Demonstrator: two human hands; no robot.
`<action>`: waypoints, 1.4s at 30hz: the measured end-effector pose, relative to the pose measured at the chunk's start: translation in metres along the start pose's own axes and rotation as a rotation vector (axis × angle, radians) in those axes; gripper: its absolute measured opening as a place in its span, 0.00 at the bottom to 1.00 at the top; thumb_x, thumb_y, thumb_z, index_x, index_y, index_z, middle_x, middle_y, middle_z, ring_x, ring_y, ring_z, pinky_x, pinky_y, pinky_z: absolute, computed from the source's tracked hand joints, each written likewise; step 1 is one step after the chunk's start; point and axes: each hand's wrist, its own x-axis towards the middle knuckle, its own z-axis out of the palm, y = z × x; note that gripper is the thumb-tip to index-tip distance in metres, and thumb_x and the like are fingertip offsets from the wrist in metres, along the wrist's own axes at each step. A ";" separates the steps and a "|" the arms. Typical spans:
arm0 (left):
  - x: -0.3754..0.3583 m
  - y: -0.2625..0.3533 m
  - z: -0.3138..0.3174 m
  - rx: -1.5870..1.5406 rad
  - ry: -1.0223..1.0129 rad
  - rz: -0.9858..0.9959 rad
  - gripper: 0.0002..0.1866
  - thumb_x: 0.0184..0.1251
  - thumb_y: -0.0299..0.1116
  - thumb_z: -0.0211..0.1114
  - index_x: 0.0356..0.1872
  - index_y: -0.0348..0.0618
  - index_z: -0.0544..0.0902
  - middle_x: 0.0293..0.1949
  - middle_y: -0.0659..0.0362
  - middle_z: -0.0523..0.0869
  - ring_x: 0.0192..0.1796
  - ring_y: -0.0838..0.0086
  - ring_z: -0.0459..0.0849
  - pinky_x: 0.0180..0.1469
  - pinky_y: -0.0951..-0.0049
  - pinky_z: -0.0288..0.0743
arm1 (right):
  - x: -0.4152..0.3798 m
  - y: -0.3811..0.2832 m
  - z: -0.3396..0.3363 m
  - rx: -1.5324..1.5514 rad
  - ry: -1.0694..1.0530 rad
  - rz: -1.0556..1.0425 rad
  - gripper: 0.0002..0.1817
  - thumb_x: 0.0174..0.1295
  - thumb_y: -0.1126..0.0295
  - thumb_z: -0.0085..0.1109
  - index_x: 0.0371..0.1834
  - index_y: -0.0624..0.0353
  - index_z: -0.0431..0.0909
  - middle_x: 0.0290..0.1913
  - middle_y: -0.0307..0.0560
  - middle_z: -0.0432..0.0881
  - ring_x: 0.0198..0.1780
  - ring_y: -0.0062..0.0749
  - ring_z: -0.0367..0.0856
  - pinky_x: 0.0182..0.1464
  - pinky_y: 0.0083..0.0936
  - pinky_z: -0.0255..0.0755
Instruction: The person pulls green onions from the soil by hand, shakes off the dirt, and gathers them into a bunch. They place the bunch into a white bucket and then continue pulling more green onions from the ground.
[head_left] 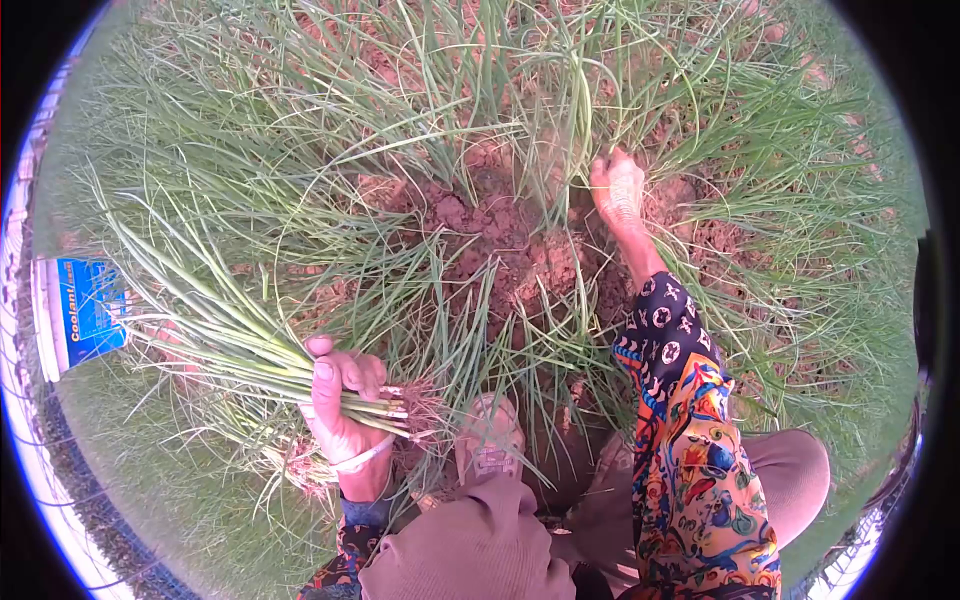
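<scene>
A bundle of green onions (265, 350) with white stems and reddish roots lies across my left hand (345, 395), whose fingers are wrapped round it. The roots point right, the long leaves up and to the left. My right hand (618, 188) is stretched forward, low among the growing plants (580, 100), beside bare reddish soil (510, 255). Its fingers are bent together at the leaves; what they hold, if anything, is hidden.
A white and blue bucket (85, 310) stands at the far left. More pulled onions with roots (305, 465) lie below my left hand. My shoe (490, 440) and bent knees (470, 545) are at the bottom. Dense green plants surround the soil patch.
</scene>
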 end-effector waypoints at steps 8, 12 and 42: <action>0.000 -0.002 -0.004 0.025 -0.009 0.010 0.14 0.66 0.36 0.63 0.46 0.41 0.73 0.20 0.66 0.72 0.18 0.80 0.67 0.28 0.75 0.63 | 0.019 -0.006 0.012 -0.031 0.073 0.010 0.12 0.58 0.65 0.53 0.41 0.61 0.78 0.33 0.64 0.81 0.38 0.59 0.81 0.42 0.47 0.74; -0.001 -0.001 -0.003 0.029 -0.045 0.002 0.15 0.66 0.37 0.63 0.47 0.41 0.73 0.20 0.66 0.72 0.18 0.80 0.66 0.29 0.76 0.62 | 0.026 -0.004 0.015 -0.051 0.027 0.122 0.12 0.58 0.66 0.54 0.41 0.60 0.78 0.33 0.61 0.81 0.38 0.56 0.81 0.41 0.44 0.73; 0.002 0.027 -0.023 -0.128 0.019 0.148 0.10 0.68 0.37 0.60 0.42 0.46 0.71 0.25 0.64 0.69 0.26 0.77 0.66 0.33 0.73 0.60 | -0.040 -0.104 0.052 -0.130 -0.350 -0.206 0.13 0.62 0.72 0.43 0.38 0.69 0.76 0.26 0.55 0.80 0.28 0.40 0.83 0.33 0.37 0.75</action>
